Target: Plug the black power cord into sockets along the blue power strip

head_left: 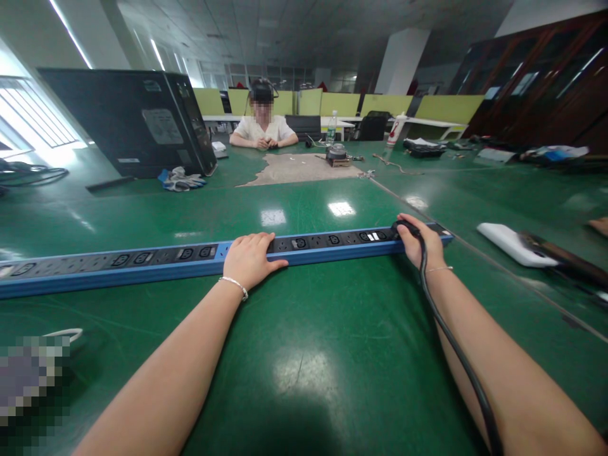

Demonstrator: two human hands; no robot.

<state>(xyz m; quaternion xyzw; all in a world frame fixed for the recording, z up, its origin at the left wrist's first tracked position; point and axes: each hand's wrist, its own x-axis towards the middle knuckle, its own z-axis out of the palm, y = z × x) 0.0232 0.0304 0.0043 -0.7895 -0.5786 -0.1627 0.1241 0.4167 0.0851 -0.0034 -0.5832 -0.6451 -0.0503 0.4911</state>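
Observation:
A long blue power strip [313,254] with a row of black sockets lies across the green table. My left hand [251,258] rests over the strip near its middle, fingers wrapped over the top and thumb along the front side. Near the strip's right end, my right hand [420,244] grips a black plug at the sockets. From that plug a black cable [446,335] runs down over my right forearm. Whether the plug is fully seated in a socket cannot be seen, as my fingers cover part of it.
A large black cabinet [156,123] and gloves [181,179] stand back left. Across the green table [304,348] sits a person [263,130]. A bottle [331,126], a round device [336,154] and a cup [396,130] are farther back; a white-and-black object [515,245] lies right.

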